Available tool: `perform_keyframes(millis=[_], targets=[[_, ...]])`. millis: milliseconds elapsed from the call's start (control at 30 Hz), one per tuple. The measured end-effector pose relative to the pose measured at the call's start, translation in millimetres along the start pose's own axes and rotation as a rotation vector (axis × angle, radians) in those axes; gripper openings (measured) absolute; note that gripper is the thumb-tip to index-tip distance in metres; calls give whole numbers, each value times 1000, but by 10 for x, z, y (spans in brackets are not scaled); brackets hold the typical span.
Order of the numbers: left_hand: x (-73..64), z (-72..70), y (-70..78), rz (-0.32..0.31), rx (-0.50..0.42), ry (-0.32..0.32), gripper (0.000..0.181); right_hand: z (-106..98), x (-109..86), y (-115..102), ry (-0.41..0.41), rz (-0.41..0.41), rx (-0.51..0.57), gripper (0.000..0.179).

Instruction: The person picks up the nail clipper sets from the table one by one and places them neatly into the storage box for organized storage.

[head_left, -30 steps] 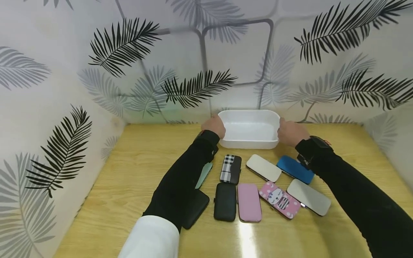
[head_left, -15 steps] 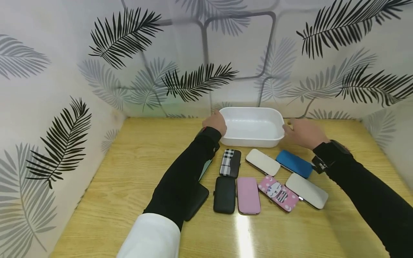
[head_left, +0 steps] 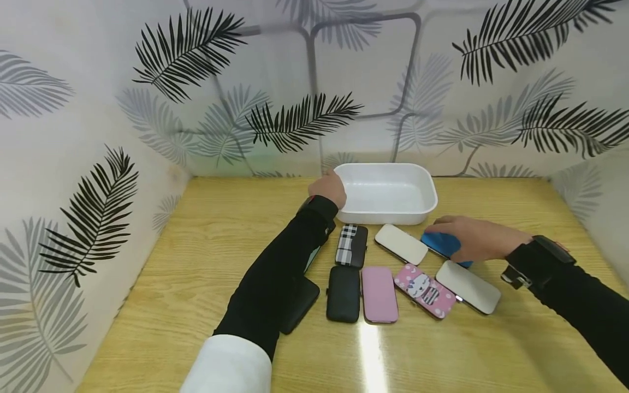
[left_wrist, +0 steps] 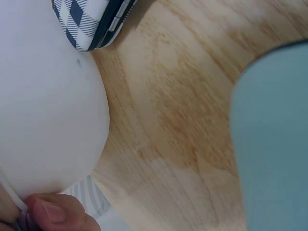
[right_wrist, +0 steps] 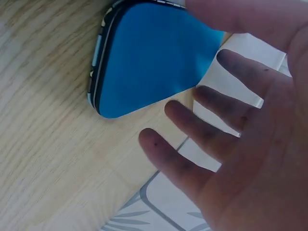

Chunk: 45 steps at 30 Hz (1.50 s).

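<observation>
At the back of the table, my left hand [head_left: 328, 190] grips the left end of a white plastic basin [head_left: 388, 219]; the thumb [left_wrist: 53, 211] shows at its rim in the left wrist view. My right hand [head_left: 480, 238] hovers over a flat blue case [head_left: 439, 244], just right of the basin's front corner. In the right wrist view, the fingers are spread straight beside the blue case [right_wrist: 154, 57], and the thumb overlaps its edge. Nearest this hand lie a cream case [head_left: 468, 286] and a second, off-white case [head_left: 401, 244].
A plaid-and-black case [head_left: 345, 245], a black case [head_left: 343, 295], a pink case [head_left: 379, 295] and a pink cartoon case [head_left: 425, 290] lie in front of the basin. The left forearm partly covers another black case [head_left: 302, 304] and a mint case [left_wrist: 274, 134]. A leaf-patterned wall covering [head_left: 221, 131] stands behind.
My right hand has let go of the basin's right end and moved right and toward me, over the blue case. The left hand keeps its grip on the basin.
</observation>
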State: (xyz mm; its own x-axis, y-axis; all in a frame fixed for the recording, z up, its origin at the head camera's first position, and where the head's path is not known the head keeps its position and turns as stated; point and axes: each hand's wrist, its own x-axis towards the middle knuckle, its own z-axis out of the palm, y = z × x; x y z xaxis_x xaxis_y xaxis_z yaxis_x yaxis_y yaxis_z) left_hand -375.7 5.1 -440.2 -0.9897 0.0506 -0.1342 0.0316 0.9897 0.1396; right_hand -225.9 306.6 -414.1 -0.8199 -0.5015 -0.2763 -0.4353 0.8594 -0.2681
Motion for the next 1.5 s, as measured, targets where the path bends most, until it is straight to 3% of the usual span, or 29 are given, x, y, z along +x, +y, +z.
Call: perform_keyframes(millis=[233,500,633,800,1000,1200,1300,1500], targets=[[-10,6,38,-10,18,-3,63,6,-23,-32,-49,-26,-65,92],[-35,-50,84,1,16,-10,62,83,-114,-57,61,-115,-424,105],[-45,-95,87,-2,15,6,61,101,-113,-34,110,-154,-467,99],[-57,-107,81,8,22,15,62,21,-117,48,117,-87,-399,96],[-53,-122,28,-6,23,28,61,-339,-91,-6,144,38,-275,106],[-49,-134,-20,-15,14,47,60,-683,86,-146,201,26,-167,114],[-56,-115,-20,-13,17,32,61,-747,261,-174,219,-5,-117,114],[-23,19,15,-21,41,34,62,-772,661,-220,242,-33,50,95]])
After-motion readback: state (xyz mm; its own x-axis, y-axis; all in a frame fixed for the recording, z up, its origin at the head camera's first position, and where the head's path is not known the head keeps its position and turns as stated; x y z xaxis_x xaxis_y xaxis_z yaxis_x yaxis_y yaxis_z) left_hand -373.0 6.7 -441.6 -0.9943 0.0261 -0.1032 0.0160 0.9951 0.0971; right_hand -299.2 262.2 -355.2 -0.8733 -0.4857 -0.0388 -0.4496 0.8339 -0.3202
